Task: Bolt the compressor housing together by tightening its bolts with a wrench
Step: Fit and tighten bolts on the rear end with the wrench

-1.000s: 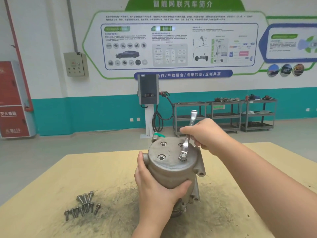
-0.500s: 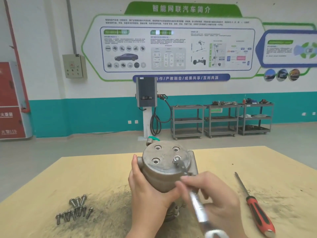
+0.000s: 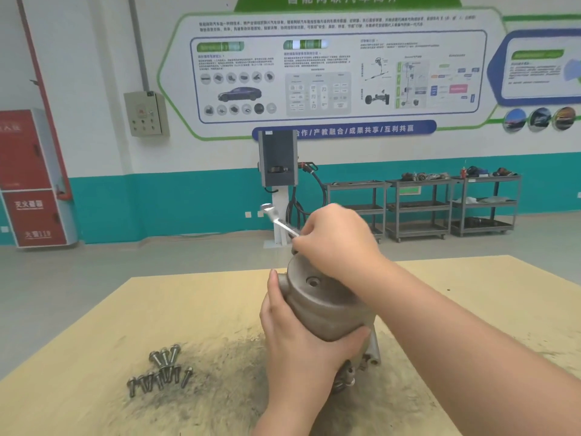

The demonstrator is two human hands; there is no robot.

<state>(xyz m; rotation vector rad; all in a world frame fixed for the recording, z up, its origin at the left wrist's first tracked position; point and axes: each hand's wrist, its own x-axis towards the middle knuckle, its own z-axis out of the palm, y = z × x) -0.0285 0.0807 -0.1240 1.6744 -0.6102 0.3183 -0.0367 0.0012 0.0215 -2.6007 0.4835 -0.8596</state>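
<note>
The grey metal compressor housing (image 3: 320, 313) stands upright on the wooden table (image 3: 195, 309). My left hand (image 3: 301, 338) grips its near side, thumb wrapped round the front. My right hand (image 3: 336, 243) sits over the housing's top and holds a silver wrench (image 3: 278, 220), whose free end sticks up and to the left. The wrench's working end and the bolt under it are hidden by my right hand. One bolt hole (image 3: 312, 282) shows on the top face.
Several loose bolts (image 3: 160, 369) lie in a heap on the table's near left, on a dark grimy patch. Beyond the table are a charging post (image 3: 278, 171), grey tool carts (image 3: 421, 206) and a red cabinet (image 3: 31, 177).
My right hand swung the wrench from pointing towards me, low at the front, up and over to the far side of the housing top. The screwdriver at right is now hidden by my arm.
</note>
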